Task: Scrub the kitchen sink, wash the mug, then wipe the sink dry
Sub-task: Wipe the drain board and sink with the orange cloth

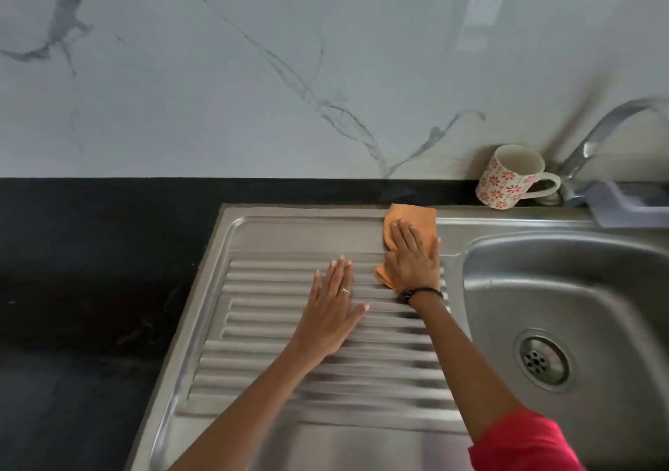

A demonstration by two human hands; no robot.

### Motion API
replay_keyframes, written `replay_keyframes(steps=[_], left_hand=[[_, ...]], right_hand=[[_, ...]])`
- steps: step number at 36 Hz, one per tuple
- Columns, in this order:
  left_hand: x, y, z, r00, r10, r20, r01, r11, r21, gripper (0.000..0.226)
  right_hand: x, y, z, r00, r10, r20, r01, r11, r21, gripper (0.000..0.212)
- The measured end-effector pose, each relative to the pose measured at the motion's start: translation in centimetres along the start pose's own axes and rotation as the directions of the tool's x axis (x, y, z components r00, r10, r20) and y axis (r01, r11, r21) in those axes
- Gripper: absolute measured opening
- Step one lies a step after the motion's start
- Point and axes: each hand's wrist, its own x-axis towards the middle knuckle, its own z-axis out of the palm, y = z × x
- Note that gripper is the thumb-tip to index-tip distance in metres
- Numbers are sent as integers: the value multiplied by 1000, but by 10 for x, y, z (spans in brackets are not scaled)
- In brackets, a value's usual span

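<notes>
A steel sink has a ribbed drainboard (275,369) on the left and a basin (579,289) with a round drain (542,360) on the right. My right hand (412,257) presses flat on an orange cloth (416,217) at the drainboard's far edge, near the basin. Resting flat on the ribs just to its left, fingers spread, my left hand (331,311) holds nothing. A white mug with red flowers (510,177) stands upright on the rim behind the basin, handle to the right.
The steel tap (601,137) arches over the basin at the far right, with a pale plastic holder (630,206) below it. Black countertop (90,271) lies left of the sink. A marble backsplash (289,72) rises behind.
</notes>
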Motion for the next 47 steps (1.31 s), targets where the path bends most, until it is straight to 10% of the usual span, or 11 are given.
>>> replay_keyframes(steps=[11,28,47], left_hand=[[20,51,20,986,160,52,-159,987,-25,76],[2,62,17,983,172,59,-165,980,-112,65],[-36,-26,-13,999,28,27,-24,988,-156,66]], right_hand=[[-7,54,-8,983,182,40,-185,978,94,55],[-43,52,-8,896,438,70,-405,743,533,60],[-57,-19,1,967,256,17,-256,966,19,51]])
